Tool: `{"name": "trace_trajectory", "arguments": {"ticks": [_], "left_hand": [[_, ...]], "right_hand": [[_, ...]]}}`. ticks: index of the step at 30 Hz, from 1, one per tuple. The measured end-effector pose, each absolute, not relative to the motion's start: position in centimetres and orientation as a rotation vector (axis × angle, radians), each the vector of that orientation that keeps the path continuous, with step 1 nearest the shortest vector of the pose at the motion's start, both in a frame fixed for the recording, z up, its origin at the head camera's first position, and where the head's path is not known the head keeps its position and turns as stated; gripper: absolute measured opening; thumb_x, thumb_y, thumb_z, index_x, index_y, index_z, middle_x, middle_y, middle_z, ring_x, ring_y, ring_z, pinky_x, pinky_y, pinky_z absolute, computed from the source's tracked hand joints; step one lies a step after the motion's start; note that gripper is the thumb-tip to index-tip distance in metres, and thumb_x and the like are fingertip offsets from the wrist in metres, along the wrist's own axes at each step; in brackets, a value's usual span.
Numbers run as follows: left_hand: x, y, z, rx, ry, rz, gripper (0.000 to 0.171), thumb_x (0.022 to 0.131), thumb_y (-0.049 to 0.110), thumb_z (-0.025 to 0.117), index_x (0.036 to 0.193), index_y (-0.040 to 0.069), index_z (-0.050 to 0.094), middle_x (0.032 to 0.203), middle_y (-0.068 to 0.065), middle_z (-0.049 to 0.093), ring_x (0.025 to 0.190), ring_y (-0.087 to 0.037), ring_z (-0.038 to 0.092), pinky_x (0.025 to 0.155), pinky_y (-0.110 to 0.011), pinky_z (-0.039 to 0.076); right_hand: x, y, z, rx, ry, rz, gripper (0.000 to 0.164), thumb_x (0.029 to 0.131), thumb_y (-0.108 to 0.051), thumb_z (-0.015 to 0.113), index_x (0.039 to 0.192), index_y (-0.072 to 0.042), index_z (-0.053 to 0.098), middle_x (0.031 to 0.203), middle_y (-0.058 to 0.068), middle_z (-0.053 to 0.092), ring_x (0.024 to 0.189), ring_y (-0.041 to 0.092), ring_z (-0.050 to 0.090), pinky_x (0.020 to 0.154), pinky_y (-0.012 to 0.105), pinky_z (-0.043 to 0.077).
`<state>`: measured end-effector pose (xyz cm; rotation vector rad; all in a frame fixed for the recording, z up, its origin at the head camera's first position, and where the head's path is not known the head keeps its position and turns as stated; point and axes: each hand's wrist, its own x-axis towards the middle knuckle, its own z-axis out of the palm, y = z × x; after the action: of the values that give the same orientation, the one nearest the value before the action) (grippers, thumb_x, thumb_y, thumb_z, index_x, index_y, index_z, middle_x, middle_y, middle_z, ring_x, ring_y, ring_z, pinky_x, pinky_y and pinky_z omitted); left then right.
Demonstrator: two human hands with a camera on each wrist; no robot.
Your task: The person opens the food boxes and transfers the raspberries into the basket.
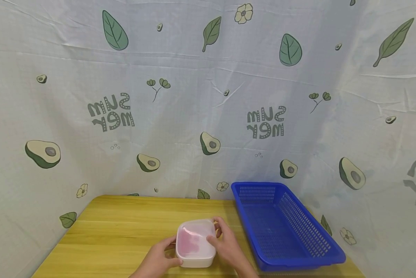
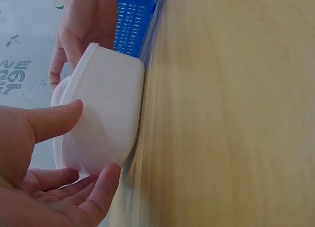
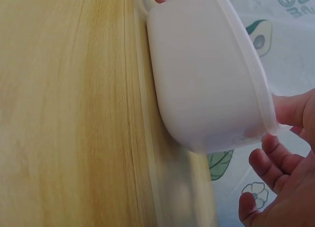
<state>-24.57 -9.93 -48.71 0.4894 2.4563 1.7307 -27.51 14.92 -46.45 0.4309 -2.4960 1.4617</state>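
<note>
A white plastic food container [image 1: 196,263] stands on the table, its translucent lid [image 1: 202,231] on top and something pink showing through the left part. My left hand [image 1: 156,259] holds the container at its left side, the thumb lying along the near wall in the left wrist view. At the right edge my right hand [image 1: 227,247] pinches the lid's rim, with the thumb on top and a fingertip just below. The other fingers of that hand are spread apart beside the wall in the right wrist view.
A blue plastic basket [image 1: 260,247] with slotted walls sits to the right on the wooden table [image 1: 134,220]. Behind and at both sides hangs a pale curtain [image 1: 180,116] printed with avocados and leaves.
</note>
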Motion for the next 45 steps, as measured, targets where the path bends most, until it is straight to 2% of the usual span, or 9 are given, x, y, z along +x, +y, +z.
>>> {"name": "trace_trajectory", "arguments": {"ticks": [4, 7, 11, 14, 23, 32, 38, 42, 45], "left_hand": [[-24.54, -9.97, -48.67, 0.485, 2.459, 1.728, 0.08, 0.078, 0.017, 0.085, 0.144, -0.006, 0.047, 0.136, -0.023, 0.059, 0.121, -0.041, 0.059, 0.097, -0.055, 0.05], [-24.57, -9.99, -48.63, 0.482, 2.461, 1.721, 0.08, 0.078, 0.017, 0.085, 0.145, -0.006, 0.046, 0.137, -0.023, 0.059, 0.121, -0.041, 0.059, 0.097, -0.055, 0.05], [-24.73, -10.01, -48.58, 0.476, 2.457, 1.714, 0.083, 0.077, 0.015, 0.085, 0.148, -0.002, 0.045, 0.139, -0.022, 0.058, 0.124, -0.041, 0.057, 0.094, -0.048, 0.054], [-24.82, -10.02, -48.55, 0.479, 2.446, 1.718, 0.085, 0.077, 0.013, 0.086, 0.149, 0.0, 0.043, 0.14, -0.022, 0.057, 0.125, -0.041, 0.056, 0.091, -0.043, 0.056], [-24.91, -10.15, -48.51, 0.496, 2.39, 1.734, 0.087, 0.078, 0.015, 0.085, 0.151, 0.0, 0.04, 0.146, -0.023, 0.051, 0.129, -0.044, 0.052, 0.095, -0.046, 0.054], [-24.87, -10.42, -48.77, 0.573, 2.288, 1.801, 0.087, 0.081, 0.008, 0.082, 0.153, -0.003, 0.034, 0.151, -0.029, 0.043, 0.134, -0.047, 0.048, 0.099, -0.047, 0.052], [-24.9, -10.32, -48.95, 0.553, 2.276, 1.814, 0.092, 0.078, 0.006, 0.083, 0.154, -0.003, 0.03, 0.154, -0.033, 0.036, 0.134, -0.052, 0.044, 0.098, -0.048, 0.052], [-24.95, -10.2, -49.09, 0.539, 2.248, 1.825, 0.097, 0.077, 0.006, 0.084, 0.156, 0.0, 0.027, 0.154, -0.03, 0.036, 0.131, -0.047, 0.048, 0.099, -0.046, 0.052], [-24.99, -10.24, -49.16, 0.567, 2.241, 1.826, 0.097, 0.079, 0.006, 0.083, 0.156, -0.001, 0.025, 0.153, -0.03, 0.038, 0.128, -0.042, 0.051, 0.096, -0.041, 0.054]], "right_hand": [[-27.58, 14.93, -46.47, 0.449, -2.498, 1.415, 0.042, 0.084, -0.005, 0.074, 0.121, -0.012, 0.057, 0.097, 0.005, 0.059, 0.088, 0.016, 0.051, 0.072, 0.026, 0.043], [-27.57, 14.9, -46.5, 0.463, -2.488, 1.395, 0.041, 0.084, -0.004, 0.075, 0.12, -0.013, 0.057, 0.095, 0.004, 0.061, 0.091, 0.018, 0.053, 0.08, 0.033, 0.044], [-27.51, 14.83, -46.43, 0.464, -2.488, 1.389, 0.041, 0.083, -0.004, 0.075, 0.118, -0.016, 0.057, 0.095, 0.002, 0.062, 0.094, 0.02, 0.055, 0.087, 0.046, 0.042], [-27.48, 14.79, -46.37, 0.464, -2.492, 1.375, 0.042, 0.083, -0.005, 0.076, 0.118, -0.016, 0.057, 0.096, 0.002, 0.063, 0.095, 0.02, 0.055, 0.088, 0.049, 0.042], [-27.33, 14.87, -46.26, 0.418, -2.527, 1.326, 0.043, 0.083, -0.008, 0.078, 0.12, -0.018, 0.058, 0.101, 0.003, 0.064, 0.097, 0.02, 0.055, 0.087, 0.047, 0.042], [-27.39, 14.93, -46.27, 0.431, -2.528, 1.321, 0.044, 0.082, -0.009, 0.078, 0.121, -0.018, 0.059, 0.102, 0.004, 0.065, 0.099, 0.022, 0.056, 0.089, 0.05, 0.043], [-27.48, 14.92, -46.4, 0.433, -2.519, 1.405, 0.042, 0.083, -0.008, 0.078, 0.12, -0.017, 0.059, 0.1, 0.005, 0.065, 0.097, 0.021, 0.055, 0.088, 0.046, 0.042], [-27.31, 14.87, -46.46, 0.423, -2.524, 1.458, 0.043, 0.083, -0.007, 0.077, 0.121, -0.016, 0.059, 0.102, 0.005, 0.065, 0.098, 0.021, 0.054, 0.088, 0.044, 0.041], [-27.25, 14.81, -46.5, 0.42, -2.519, 1.468, 0.043, 0.084, -0.007, 0.077, 0.123, -0.015, 0.06, 0.103, 0.005, 0.065, 0.098, 0.021, 0.054, 0.088, 0.043, 0.04]]}}
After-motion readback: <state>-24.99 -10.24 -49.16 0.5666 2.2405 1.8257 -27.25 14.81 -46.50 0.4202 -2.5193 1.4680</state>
